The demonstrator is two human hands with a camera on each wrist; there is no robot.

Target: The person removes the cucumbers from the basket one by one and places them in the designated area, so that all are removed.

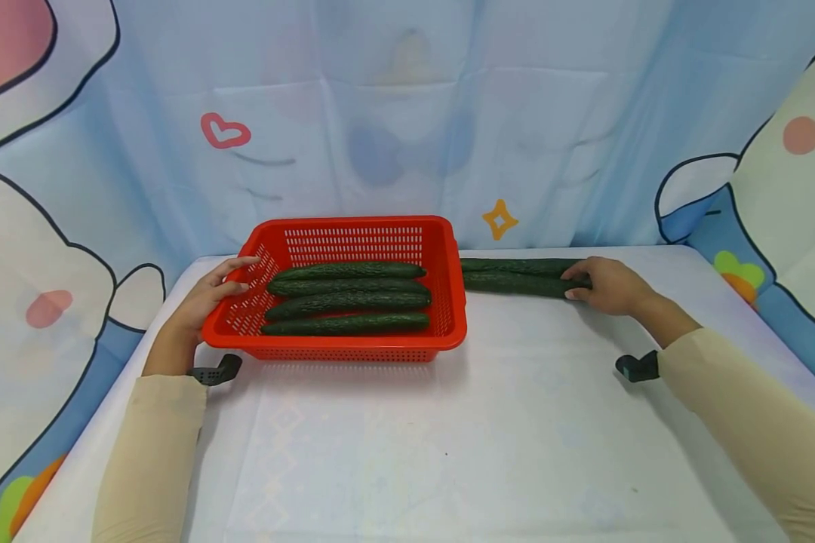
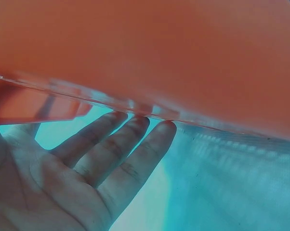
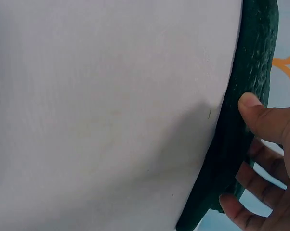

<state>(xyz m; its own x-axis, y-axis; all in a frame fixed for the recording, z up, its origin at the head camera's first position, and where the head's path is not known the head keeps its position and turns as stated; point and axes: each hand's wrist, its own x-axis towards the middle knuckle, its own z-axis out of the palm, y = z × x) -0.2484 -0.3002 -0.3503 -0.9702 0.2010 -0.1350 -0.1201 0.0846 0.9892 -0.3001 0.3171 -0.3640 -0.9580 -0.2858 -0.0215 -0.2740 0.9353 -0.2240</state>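
Observation:
A red plastic basket (image 1: 353,343) holds several dark green cucumbers (image 1: 349,303) lying side by side. At its left rim, my left hand (image 1: 200,298) has its thumb and a finger over the edge. In the left wrist view, three fairly straight fingers (image 2: 135,163) touch the basket's underside or rim from outside. To the right of the basket lie two more cucumbers (image 1: 516,283), one behind the other. My right hand (image 1: 607,285) grips the right end of the nearer cucumber (image 3: 227,130), thumb on its near side and fingers beyond.
Everything rests on a white-covered table (image 1: 407,452). A blue cartoon curtain (image 1: 407,136) hangs right behind the basket and the loose cucumbers. Dark wrist devices (image 1: 638,367) are strapped at both sleeves.

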